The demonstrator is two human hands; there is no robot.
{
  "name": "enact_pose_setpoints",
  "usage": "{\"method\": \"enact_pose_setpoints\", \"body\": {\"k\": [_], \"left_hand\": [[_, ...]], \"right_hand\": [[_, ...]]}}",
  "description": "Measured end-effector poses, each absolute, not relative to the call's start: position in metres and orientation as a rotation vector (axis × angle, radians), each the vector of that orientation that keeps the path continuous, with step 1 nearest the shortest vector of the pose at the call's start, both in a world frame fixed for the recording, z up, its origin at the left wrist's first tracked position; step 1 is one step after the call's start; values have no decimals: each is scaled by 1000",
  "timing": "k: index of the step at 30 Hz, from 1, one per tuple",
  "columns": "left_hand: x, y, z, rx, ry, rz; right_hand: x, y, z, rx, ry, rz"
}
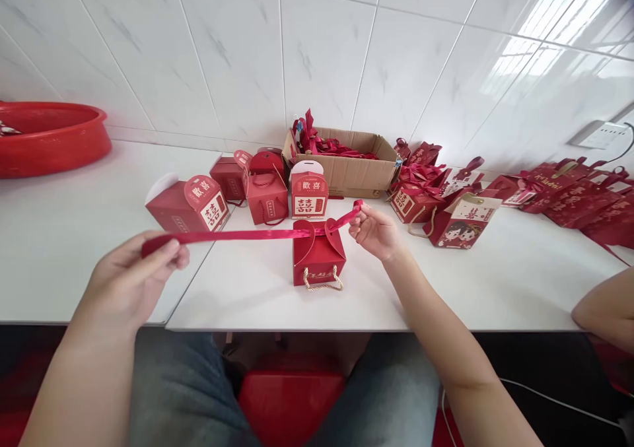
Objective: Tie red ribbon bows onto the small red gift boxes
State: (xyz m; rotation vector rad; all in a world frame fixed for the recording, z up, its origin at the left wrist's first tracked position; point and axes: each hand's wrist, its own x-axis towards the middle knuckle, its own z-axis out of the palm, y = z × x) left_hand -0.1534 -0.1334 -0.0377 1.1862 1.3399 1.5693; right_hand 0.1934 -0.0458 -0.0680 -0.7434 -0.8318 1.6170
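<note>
A small red gift box (319, 262) with a gold rope handle (324, 285) stands on the white table in front of me. A red satin ribbon (238, 236) runs through the slots of its curved top flaps. My left hand (136, 272) pinches the long end of the ribbon, drawn out level to the left. Just right of the box, my right hand (374, 229) is closed on the short end, between thumb and fingers. The ribbon looks taut on the left side, and neither hand touches the box itself.
Several red boxes (267, 196) stand behind the ribboned one. A cardboard carton (347, 170) full of ribbons is against the tiled wall. More boxes (460, 226) and red bags (564, 189) are at right, near another person's arm (607, 308). A red basin (59, 143) sits far left.
</note>
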Motion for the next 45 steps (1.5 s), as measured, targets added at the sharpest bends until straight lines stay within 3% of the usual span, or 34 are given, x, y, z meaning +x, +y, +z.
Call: {"method": "enact_pose_setpoints", "body": {"k": [5,17,30,45], "left_hand": [[-136,-90,16,1300,1058,1742],[-73,-42,80,1320,795,1407],[-37,-36,99,1636,776,1458],[-23,-38,107,1782,701,1318]], "right_hand": [[190,-50,-41,-779,-932,1486],[174,-59,24,-762,-1075,1112],[162,-64,65,-750,-1318,731],[150,-68,71,-730,-1305,880]]}}
